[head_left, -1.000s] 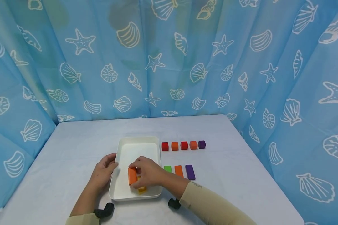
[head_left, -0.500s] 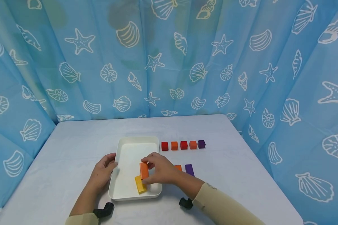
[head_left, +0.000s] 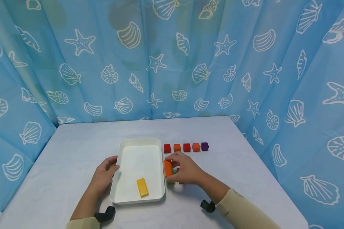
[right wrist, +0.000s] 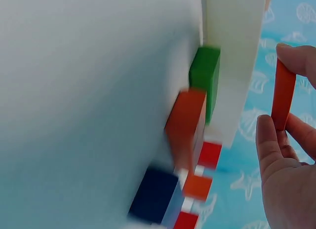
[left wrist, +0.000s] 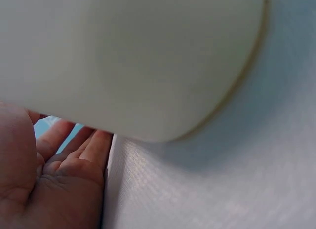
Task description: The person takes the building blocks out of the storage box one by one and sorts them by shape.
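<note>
My right hand point(head_left: 186, 168) pinches an orange rectangular block point(head_left: 168, 168) between thumb and fingertips, just right of the white tray point(head_left: 162, 178). The right wrist view shows this orange block point(right wrist: 284, 95) held off the table. Under the hand, a green block point(right wrist: 205, 73), a second orange block point(right wrist: 186, 120) and a dark purple block point(right wrist: 154, 194) stand in a row; the head view mostly hides them. A yellow block point(head_left: 142, 187) lies inside the tray near its front. My left hand point(head_left: 103, 173) holds the tray's left side, thumb at the rim and fingers outside.
Behind the right hand runs a row of small cubes: red point(head_left: 167, 148), orange point(head_left: 176, 147), red point(head_left: 186, 147), orange point(head_left: 196, 147) and purple point(head_left: 204, 146). A white cloth covers the table point(head_left: 240, 165). A blue shell-print curtain point(head_left: 166, 63) hangs around it.
My right hand has lifted the orange block out of the tray and carried it right, over the tray's right rim. The yellow block is now uncovered. My left hand stays put.
</note>
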Available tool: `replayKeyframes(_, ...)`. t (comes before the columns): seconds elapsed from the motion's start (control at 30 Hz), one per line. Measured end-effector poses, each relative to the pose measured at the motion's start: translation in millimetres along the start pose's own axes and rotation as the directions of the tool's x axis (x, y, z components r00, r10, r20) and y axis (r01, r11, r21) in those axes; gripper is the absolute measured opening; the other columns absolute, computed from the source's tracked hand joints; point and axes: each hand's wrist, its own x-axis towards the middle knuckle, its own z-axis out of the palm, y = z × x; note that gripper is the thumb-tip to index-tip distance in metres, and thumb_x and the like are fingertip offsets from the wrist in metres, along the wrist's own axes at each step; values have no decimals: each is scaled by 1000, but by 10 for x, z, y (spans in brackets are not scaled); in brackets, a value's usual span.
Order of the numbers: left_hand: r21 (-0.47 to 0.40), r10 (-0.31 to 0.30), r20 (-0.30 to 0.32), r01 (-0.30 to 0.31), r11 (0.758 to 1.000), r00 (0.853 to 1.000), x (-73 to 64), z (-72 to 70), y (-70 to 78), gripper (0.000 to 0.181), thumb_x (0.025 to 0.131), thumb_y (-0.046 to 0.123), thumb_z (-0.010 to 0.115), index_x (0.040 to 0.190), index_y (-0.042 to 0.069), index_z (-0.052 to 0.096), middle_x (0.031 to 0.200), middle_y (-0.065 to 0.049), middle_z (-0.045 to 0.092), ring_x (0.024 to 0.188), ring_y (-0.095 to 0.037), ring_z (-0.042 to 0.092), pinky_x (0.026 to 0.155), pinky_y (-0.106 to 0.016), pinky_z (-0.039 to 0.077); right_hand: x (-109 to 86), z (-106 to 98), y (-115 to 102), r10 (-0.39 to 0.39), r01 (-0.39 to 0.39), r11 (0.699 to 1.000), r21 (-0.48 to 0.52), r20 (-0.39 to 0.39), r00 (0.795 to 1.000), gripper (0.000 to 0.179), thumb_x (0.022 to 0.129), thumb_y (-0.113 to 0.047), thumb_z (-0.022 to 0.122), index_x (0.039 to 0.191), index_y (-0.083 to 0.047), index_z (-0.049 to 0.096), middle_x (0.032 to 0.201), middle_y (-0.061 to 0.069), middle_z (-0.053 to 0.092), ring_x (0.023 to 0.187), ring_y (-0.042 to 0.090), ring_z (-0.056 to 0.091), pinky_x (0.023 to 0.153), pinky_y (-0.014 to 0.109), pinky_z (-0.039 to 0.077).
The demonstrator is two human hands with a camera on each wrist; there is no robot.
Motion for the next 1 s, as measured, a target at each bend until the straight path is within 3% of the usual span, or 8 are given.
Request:
replayKeyframes(0.17,5,3,11,-3,1000,1000,-7,12,24,53,110,17,56,159,3,41,162,-20,44,151,-37,42,121,-54,37,-162,-197,220,27,-27,1000,-2,-41,999,72,77,-24,96,143,-12,67,128,-3,60,114,21,66,90,41,63)
replayKeyframes(0.43,6,3,13,-3,1000,1000,-7,-13,28,53,111,18,56,160,3,41,162,-20,44,150,-37,42,121,-54,37,-378,-439,599,132,-135,991,-23,-111,985,68,78,-17,96,140,-14,69,130,0,62,115,22,66,94,42,62)
replayKeyframes(0.73,10,-9,11,9,1000,1000,3,-18,23,54,110,17,56,160,2,41,163,-20,43,152,-37,40,122,-53,37,-543,-588,969,210,-217,972,-89,-81,974,70,76,-19,98,139,-13,69,130,2,65,115,23,65,98,45,60)
replayKeyframes(1.0,15,-27,-1,27,1000,1000,-14,6,34,54,110,17,56,160,4,41,163,-19,43,153,-37,39,122,-52,36,-519,-615,1071,268,-270,956,-114,-36,963,63,75,-15,98,133,-17,71,127,0,66,114,22,64,101,46,59)
